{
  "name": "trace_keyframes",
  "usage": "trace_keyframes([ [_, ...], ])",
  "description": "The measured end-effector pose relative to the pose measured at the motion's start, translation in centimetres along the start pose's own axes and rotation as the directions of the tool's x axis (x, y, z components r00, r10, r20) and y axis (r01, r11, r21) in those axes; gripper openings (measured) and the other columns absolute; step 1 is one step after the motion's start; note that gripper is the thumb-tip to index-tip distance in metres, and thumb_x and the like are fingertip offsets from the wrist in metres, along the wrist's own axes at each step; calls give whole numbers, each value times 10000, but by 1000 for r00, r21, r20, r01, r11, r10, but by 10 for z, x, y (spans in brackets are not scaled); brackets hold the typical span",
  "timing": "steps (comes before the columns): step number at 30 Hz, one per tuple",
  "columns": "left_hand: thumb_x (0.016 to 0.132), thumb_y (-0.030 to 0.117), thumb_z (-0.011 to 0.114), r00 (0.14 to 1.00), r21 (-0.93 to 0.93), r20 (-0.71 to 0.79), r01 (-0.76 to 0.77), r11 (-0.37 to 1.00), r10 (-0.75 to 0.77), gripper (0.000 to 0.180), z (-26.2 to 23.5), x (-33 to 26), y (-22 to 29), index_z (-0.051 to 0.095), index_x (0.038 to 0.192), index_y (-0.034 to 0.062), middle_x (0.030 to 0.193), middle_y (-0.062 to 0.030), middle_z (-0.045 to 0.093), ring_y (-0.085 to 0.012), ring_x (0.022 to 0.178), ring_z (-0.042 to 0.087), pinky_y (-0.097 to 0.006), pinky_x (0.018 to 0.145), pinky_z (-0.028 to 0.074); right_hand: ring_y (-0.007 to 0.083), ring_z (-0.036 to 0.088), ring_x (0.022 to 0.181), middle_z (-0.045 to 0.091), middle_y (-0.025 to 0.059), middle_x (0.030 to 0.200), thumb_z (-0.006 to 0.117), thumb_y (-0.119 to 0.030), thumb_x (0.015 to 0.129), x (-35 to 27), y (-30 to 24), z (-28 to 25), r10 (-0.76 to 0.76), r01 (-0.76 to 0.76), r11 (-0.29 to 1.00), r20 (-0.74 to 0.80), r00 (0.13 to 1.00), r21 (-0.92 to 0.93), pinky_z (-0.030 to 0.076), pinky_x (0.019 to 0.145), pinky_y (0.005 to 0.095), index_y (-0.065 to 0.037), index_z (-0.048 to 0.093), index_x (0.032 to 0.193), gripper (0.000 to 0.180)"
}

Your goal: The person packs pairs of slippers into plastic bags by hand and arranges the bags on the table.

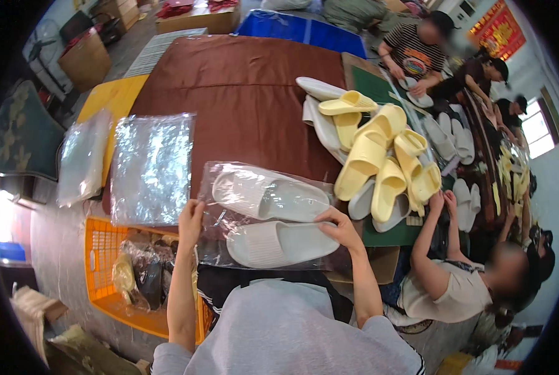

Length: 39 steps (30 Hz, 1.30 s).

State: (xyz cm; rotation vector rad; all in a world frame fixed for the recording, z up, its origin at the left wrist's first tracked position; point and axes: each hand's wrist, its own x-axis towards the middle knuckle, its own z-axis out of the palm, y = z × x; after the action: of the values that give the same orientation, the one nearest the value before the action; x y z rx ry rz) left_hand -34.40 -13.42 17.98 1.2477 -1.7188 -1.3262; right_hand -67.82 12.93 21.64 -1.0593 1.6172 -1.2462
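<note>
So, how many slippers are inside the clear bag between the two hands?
2: the far slipper and the near slipper, side by side in the bag. None seems hidden.

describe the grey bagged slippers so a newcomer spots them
Find the big brown table cover. At its near edge, between the left hand and right hand, is a pale grey slipper pair. Unlike the yellow slippers to the right, it's inside a clear bag.

Two pale grey slippers (282,244) lie parallel inside a clear plastic bag (213,236).
</note>
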Motion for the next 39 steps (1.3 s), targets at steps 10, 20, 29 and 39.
trace_keyframes([
  [10,1008,262,545,849,-460,-519,-181,870,-98,171,-154,16,-40,501,932,114,781,49,477,-37,651,421,-195,567,375,127,578,898,620,10,1032,657,-33,821,-45,-27,-111,-2,-16,1000,-617,787,-23,468,816,274,-37,674,1002,182],
  [20,876,-37,458,698,-464,-709,-360,809,-96,820,-146,51,-28,110,1554,265,1342,-130,549,-67,662,453,-202,574,417,205,539,1110,577,106,1241,614,-129,901,57,-63,-227,-77,165,986,-913,400,-10,454,925,305,-59,574,1314,421],
  [29,782,-108,558,788,-564,-546,-96,820,-283,949,-149,58,-57,126,1561,219,1593,-89,141,-212,965,567,-299,752,511,270,445,1278,393,166,1458,636,-141,917,86,-30,-212,-200,69,979,-813,546,-194,380,1047,369,-14,356,1452,617],
  [39,810,26,678,834,-557,-482,-55,828,-269,1037,-121,51,-74,-50,1546,76,1603,-158,-64,-279,1372,313,-354,944,492,339,431,1316,470,169,1393,634,-55,846,100,-53,103,-341,299,768,33,940,-566,367,1084,408,-74,601,1232,387],
])
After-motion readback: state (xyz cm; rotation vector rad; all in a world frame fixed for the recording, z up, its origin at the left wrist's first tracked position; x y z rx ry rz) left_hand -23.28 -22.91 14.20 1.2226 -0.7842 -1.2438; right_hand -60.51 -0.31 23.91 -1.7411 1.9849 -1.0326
